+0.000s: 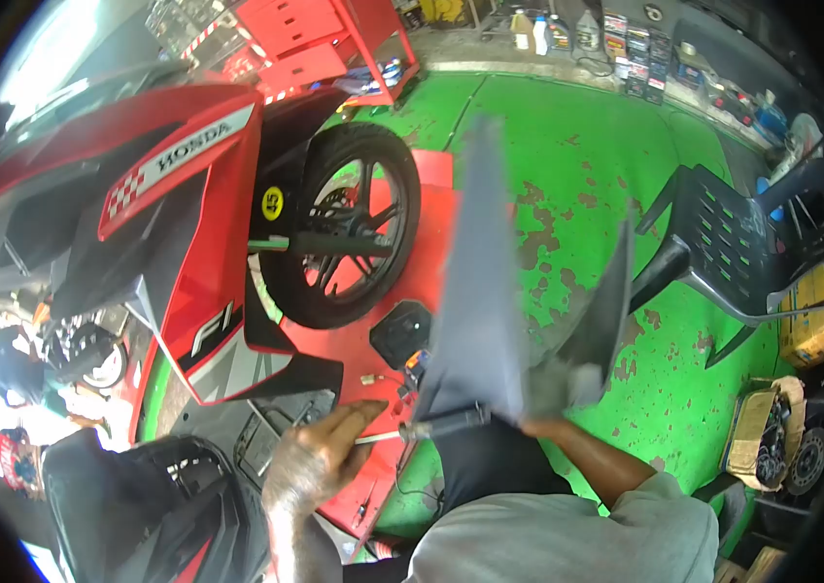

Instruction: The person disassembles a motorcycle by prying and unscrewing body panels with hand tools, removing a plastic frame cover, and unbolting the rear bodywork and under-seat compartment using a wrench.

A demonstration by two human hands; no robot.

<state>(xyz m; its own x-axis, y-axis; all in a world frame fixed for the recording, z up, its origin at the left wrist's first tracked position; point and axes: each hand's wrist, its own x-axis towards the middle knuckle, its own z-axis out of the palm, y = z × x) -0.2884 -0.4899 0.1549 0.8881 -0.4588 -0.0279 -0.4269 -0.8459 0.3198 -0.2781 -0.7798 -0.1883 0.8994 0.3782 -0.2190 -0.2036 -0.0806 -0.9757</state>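
My left hand point(315, 455) is closed, with its fingers around the pale shaft of a screwdriver-like tool point(446, 424). The tool's dark handle points right and crosses the lower edge of a dark grey plastic motorcycle panel point(478, 291). This panel stands up in front of me, smeared by motion, with a second wing point(599, 325) on its right. My right hand point(534, 426) holds the panel from its lower right side; most of its fingers are hidden behind it. To the left is a red and black Honda motorcycle point(213, 223) with its wheel point(344, 228) showing.
A red platform point(436, 209) lies under the wheel, with a black square piece point(400, 333) and small parts on it. A black motorcycle seat point(150, 505) fills the lower left. On the right are a black plastic chair point(723, 238) and cardboard boxes point(757, 437). A red tool cabinet point(305, 39) stands behind.
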